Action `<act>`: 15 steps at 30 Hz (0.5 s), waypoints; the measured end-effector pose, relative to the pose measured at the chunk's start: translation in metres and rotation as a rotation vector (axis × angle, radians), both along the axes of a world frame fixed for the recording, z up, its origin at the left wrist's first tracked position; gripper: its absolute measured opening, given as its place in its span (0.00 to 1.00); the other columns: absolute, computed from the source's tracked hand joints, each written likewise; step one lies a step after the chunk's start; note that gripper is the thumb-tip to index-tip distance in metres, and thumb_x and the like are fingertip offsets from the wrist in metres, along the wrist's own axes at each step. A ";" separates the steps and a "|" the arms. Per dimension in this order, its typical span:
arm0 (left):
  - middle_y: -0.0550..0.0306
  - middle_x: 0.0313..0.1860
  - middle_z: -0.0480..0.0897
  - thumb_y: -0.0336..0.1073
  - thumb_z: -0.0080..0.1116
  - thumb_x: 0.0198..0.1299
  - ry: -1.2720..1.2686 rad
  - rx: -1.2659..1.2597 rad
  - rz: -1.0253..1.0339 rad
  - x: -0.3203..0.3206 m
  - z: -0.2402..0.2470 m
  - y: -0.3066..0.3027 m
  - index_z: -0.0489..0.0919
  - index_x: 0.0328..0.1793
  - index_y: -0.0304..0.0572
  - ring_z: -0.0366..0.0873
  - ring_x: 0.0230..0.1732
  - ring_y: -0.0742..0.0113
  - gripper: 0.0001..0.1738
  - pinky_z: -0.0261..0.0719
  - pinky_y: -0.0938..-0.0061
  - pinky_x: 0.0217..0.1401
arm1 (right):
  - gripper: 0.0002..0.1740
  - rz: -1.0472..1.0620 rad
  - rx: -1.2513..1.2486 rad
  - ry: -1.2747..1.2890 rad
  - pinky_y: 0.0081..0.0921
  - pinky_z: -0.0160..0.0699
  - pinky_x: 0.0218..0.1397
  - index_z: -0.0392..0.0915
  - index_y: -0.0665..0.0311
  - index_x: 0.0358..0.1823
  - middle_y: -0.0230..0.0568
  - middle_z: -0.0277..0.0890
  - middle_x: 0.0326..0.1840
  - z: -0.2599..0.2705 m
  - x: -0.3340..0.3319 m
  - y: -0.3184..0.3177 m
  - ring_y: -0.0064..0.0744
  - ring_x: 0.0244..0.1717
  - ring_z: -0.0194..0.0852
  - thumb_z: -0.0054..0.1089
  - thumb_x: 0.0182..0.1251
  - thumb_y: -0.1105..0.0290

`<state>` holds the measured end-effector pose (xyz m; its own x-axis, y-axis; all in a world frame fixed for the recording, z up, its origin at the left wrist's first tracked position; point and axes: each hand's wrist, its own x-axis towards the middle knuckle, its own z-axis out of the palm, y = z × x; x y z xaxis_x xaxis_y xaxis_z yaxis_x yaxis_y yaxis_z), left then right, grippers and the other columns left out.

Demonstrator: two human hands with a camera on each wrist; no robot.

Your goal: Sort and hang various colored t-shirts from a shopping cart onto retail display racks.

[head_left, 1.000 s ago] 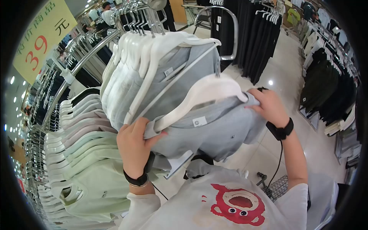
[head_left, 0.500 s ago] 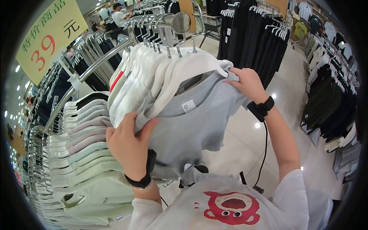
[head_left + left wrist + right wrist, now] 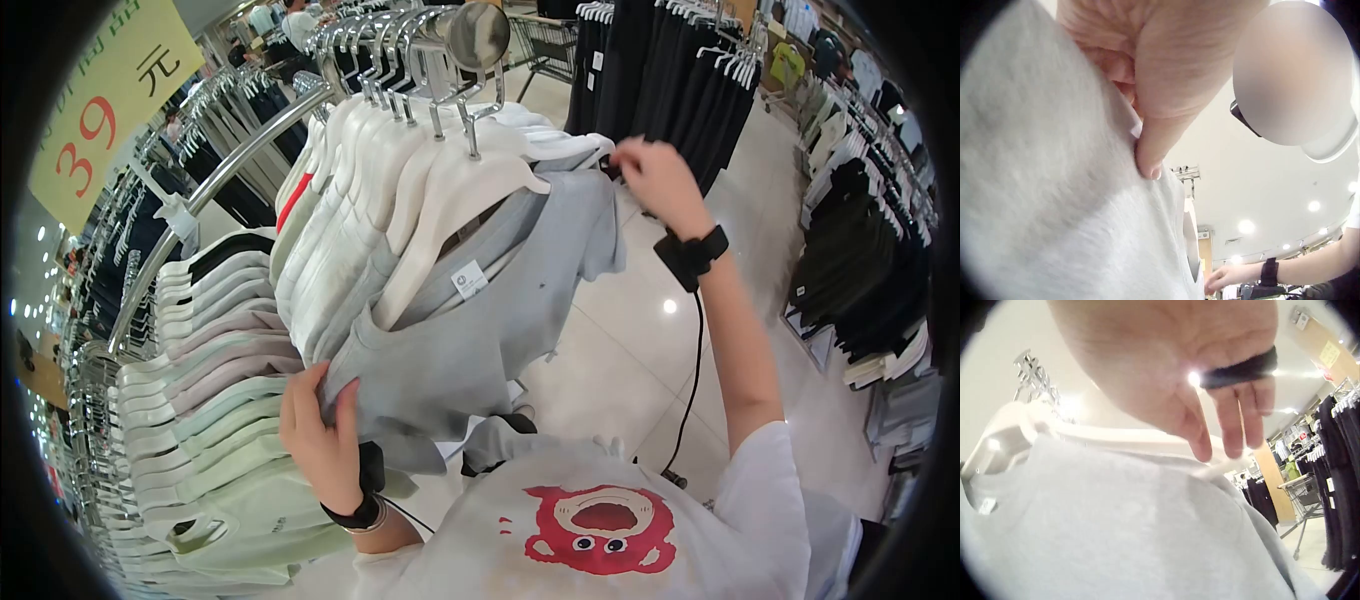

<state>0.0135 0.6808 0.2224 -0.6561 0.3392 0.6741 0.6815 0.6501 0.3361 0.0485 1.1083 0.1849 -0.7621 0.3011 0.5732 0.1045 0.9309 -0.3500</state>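
A light grey T-shirt (image 3: 455, 355) with a white neck label (image 3: 467, 279) hangs on a white hanger (image 3: 455, 200) at the front end of the chrome rail. My left hand (image 3: 325, 440) pinches its cloth at the left shoulder; in the left wrist view the thumb of that hand (image 3: 1172, 62) presses on the grey fabric (image 3: 1060, 200), its other fingers partly hidden. Just off the hanger ends at the right is my right hand (image 3: 665, 190), holding nothing. The right wrist view shows this hand (image 3: 1172, 369) with loosely extended fingers above the shirt's shoulder (image 3: 1166, 494).
More white and grey shirts (image 3: 335, 225) hang close behind. Pastel shirts (image 3: 240, 430) line the lower rack at left, below a yellow price sign (image 3: 110, 110). Dark trousers (image 3: 640, 90) hang beyond, and another clothes rack (image 3: 860, 230) stands at right. A cable (image 3: 690, 400) trails from the right wrist.
The grey shirt on its hanger has moved from in front of me up to the rail. My right hand has let go of its shoulder; my left hand has slid from the neckline down the shoulder.
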 end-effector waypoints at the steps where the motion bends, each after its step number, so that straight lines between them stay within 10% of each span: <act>1: 0.50 0.34 0.75 0.28 0.63 0.47 -0.010 -0.004 -0.001 -0.001 0.000 0.003 0.74 0.43 0.35 0.71 0.33 0.52 0.15 0.70 0.72 0.36 | 0.08 -0.012 -0.041 0.064 0.38 0.72 0.39 0.75 0.61 0.37 0.42 0.77 0.33 0.019 0.000 -0.005 0.45 0.34 0.74 0.52 0.57 0.71; 5: 0.49 0.36 0.76 0.28 0.62 0.49 0.014 -0.041 0.003 -0.006 0.001 0.015 0.75 0.44 0.35 0.73 0.36 0.52 0.15 0.70 0.68 0.41 | 0.09 0.486 -0.052 0.224 0.32 0.71 0.37 0.75 0.63 0.38 0.41 0.77 0.34 0.044 -0.030 -0.034 0.43 0.35 0.74 0.56 0.55 0.70; 13: 0.51 0.37 0.77 0.32 0.58 0.54 0.172 -0.212 0.057 -0.010 -0.004 0.045 0.75 0.48 0.36 0.72 0.35 0.52 0.15 0.66 0.66 0.40 | 0.18 0.204 0.156 0.365 0.29 0.67 0.28 0.74 0.65 0.34 0.44 0.71 0.22 0.061 -0.046 -0.026 0.39 0.25 0.70 0.60 0.58 0.56; 15: 0.47 0.43 0.78 0.32 0.56 0.58 0.124 -0.225 0.061 -0.008 -0.004 0.052 0.74 0.50 0.33 0.73 0.41 0.51 0.15 0.68 0.65 0.46 | 0.11 0.086 0.113 0.293 0.40 0.68 0.32 0.75 0.65 0.29 0.53 0.74 0.27 0.106 -0.008 -0.035 0.55 0.32 0.72 0.53 0.58 0.63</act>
